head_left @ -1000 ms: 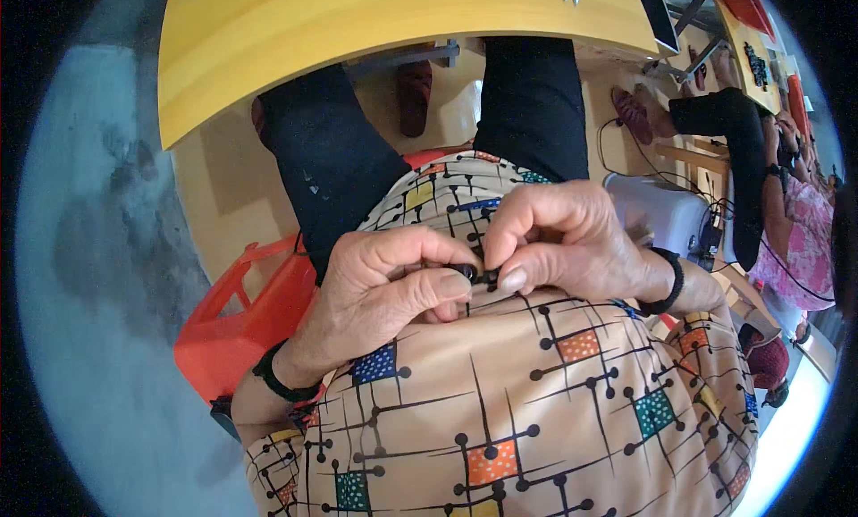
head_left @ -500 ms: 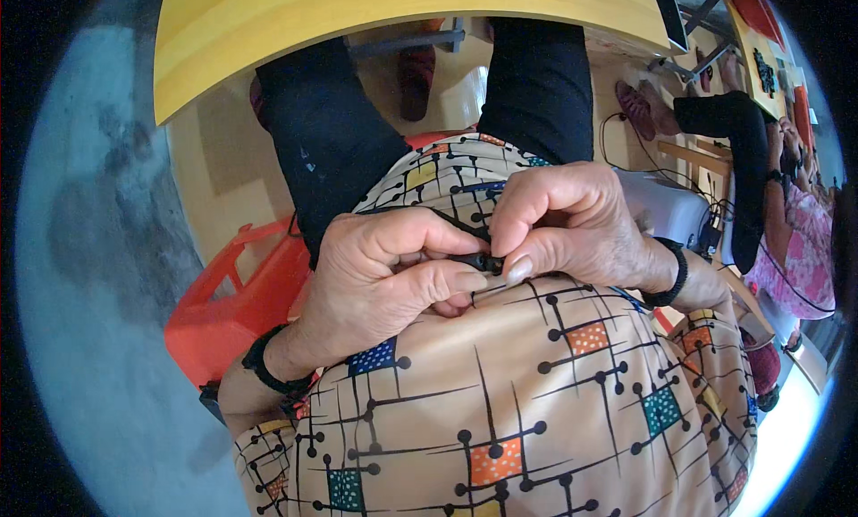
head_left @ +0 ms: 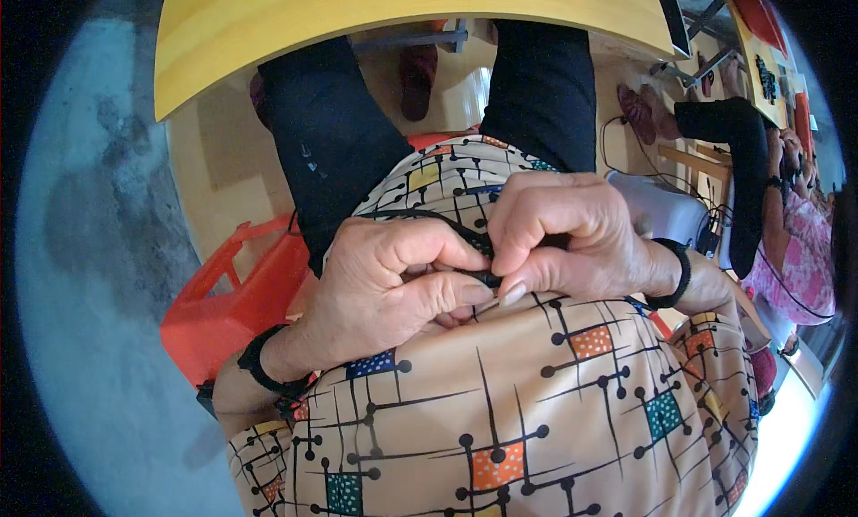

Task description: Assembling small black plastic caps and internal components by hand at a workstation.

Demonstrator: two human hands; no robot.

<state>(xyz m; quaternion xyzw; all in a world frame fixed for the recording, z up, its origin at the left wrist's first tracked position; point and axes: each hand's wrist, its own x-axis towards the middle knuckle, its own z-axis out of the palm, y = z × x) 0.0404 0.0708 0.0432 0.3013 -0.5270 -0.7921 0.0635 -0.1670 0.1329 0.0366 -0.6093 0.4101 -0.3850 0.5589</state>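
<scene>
In front of my belly, my left hand [head_left: 371, 280] and my right hand [head_left: 572, 235] meet fingertip to fingertip. Between them is a small black piece [head_left: 485, 277], mostly covered by the fingers. Thumb and index finger of each hand pinch it from its two sides. A thin black cord [head_left: 407, 213] curves above the left hand toward the fingertips; whether it joins the black piece cannot be made out. Both wrists wear black bands. Behind the hands is my patterned shirt [head_left: 465, 374].
A yellow tabletop [head_left: 375, 12] lies ahead, beyond my knees. At the left stands a red plastic stool [head_left: 228, 298]. A grey box [head_left: 661, 204] and loose cables are on the right. Farther right, another person in a pink top [head_left: 791, 258] sits at a table.
The fingertips have drawn closer together, so less of the black piece shows. My right hand is slightly lower, and more of the black cord shows above my left hand.
</scene>
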